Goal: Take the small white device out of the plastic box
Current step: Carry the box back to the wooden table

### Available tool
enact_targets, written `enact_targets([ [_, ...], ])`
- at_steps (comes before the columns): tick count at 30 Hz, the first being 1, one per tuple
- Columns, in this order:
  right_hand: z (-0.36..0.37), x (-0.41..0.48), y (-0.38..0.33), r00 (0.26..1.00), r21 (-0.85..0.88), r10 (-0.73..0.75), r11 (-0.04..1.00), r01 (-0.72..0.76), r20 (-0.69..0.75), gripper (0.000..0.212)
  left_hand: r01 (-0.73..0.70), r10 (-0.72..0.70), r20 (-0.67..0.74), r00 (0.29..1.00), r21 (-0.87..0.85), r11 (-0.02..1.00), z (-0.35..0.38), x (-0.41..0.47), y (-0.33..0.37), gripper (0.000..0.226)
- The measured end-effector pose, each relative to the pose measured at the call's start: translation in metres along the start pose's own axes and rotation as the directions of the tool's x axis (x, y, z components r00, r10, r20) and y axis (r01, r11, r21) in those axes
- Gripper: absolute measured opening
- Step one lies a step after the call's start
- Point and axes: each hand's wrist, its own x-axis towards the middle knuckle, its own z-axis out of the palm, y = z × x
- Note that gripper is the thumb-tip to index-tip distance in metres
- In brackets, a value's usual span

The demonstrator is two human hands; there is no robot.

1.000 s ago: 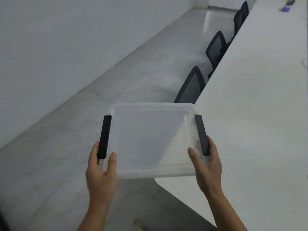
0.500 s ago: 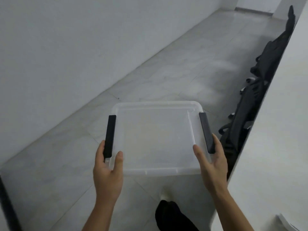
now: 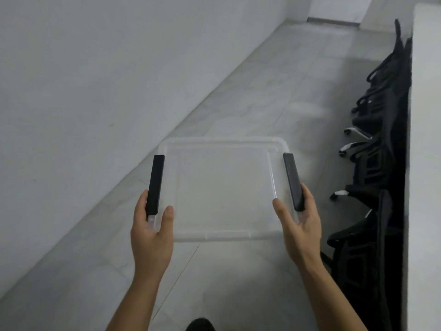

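Observation:
A clear plastic box (image 3: 224, 187) with a black clip handle on each side hangs in the air over the grey floor. My left hand (image 3: 151, 231) grips its near left corner, thumb on top beside the left handle (image 3: 155, 185). Its near right corner rests in my right hand (image 3: 299, 229), with the fingers under the right handle (image 3: 293, 181). Through the clear plastic I see only floor. No small white device shows in this view.
A white wall (image 3: 95, 80) runs along the left. Black office chairs (image 3: 377, 163) line the right, tucked against a long white table (image 3: 427, 163). Grey tiled floor (image 3: 274, 80) stretches ahead. A dark shoe tip (image 3: 200, 325) shows at the bottom edge.
The view has swung left, away from the white table, which has slid to the right edge. Both hands keep the same hold on the box, now over floor.

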Motion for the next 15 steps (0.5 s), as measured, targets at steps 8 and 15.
enact_targets([
  [8, 0.087, 0.179, 0.004, 0.996, -0.055, 0.005, 0.998, -0.01, -0.088, 0.078, -0.015, 0.02, 0.077, 0.997, -0.066, 0.998, 0.11, 0.197, 0.009, 0.057],
  [15, 0.112, 0.369, -0.006, 0.951, -0.096, 0.03, 0.993, -0.062, -0.309, 0.075, -0.088, 0.122, 0.306, 0.944, -0.123, 0.989, 0.27, 0.38, 0.067, 0.058],
])
